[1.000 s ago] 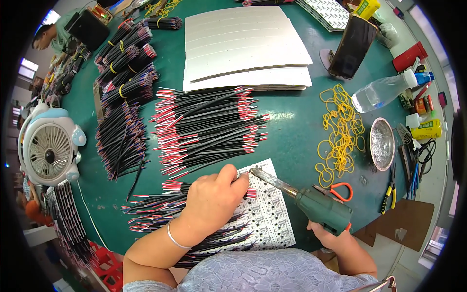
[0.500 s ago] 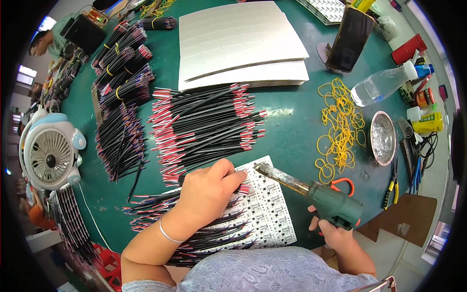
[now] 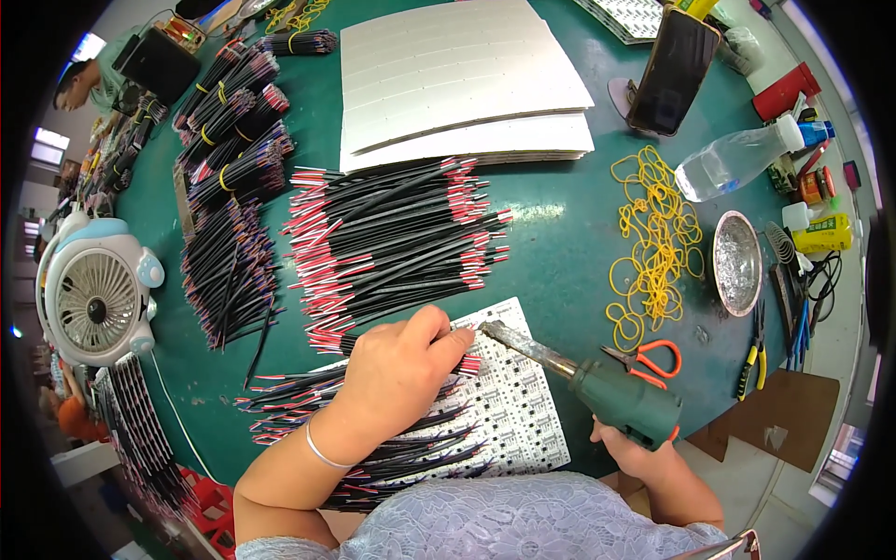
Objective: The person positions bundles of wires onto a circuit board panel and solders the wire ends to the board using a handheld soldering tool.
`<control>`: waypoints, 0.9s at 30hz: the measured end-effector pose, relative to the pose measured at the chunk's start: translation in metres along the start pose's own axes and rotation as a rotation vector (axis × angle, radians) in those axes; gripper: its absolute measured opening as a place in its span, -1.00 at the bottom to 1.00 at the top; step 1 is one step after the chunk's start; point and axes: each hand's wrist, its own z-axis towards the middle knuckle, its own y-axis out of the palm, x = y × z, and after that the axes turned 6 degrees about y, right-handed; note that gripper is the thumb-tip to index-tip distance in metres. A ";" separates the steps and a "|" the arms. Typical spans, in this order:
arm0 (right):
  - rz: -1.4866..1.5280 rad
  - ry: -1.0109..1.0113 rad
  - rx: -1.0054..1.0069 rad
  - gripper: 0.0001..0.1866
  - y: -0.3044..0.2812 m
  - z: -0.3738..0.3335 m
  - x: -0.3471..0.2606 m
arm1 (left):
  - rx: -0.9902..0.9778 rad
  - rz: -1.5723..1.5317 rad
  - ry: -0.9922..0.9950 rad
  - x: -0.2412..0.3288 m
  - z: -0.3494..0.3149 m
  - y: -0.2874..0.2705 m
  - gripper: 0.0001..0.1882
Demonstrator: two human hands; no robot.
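Note:
A white circuit board panel (image 3: 523, 401) lies in front of me with rows of small dark parts. My left hand (image 3: 397, 369) is closed over its upper left area, thumb and forefinger pinched. Black wires with red and white ends (image 3: 469, 365) stick out from under that hand. My right hand (image 3: 635, 453) grips a green soldering gun (image 3: 621, 401), its metal tip close to my left fingertips at the board's upper edge. Whether the tip touches a wire I cannot tell. More black wires (image 3: 401, 457) fan across the board's left part.
Beyond the board lies a wide pile of black wires (image 3: 401, 233); white panels (image 3: 457, 79) are stacked behind it. Orange-handled scissors (image 3: 658, 359), yellow rubber bands (image 3: 653, 243), a metal bowl (image 3: 736, 263) and a bottle (image 3: 737, 163) stand right. A fan (image 3: 98, 299) is at left.
The soldering gun has shifted left and slightly down, its tip closer to my left fingertips. More of the scissors shows now. My left hand has barely moved.

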 end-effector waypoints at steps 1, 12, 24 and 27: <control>-0.118 -0.054 0.009 -0.72 0.001 0.001 0.000 | 0.019 -0.012 -0.006 0.001 0.001 0.000 -0.68; 0.026 -0.173 0.009 -0.50 -0.004 -0.005 0.008 | 0.040 -0.001 0.000 -0.001 0.001 0.000 -0.65; -0.042 -0.155 -0.023 -0.55 0.002 -0.003 0.009 | 0.053 -0.036 0.046 -0.008 0.004 0.002 -0.81; -0.165 -0.203 0.011 -0.60 0.004 -0.004 0.010 | 0.042 -0.021 0.040 -0.005 0.004 0.000 -0.81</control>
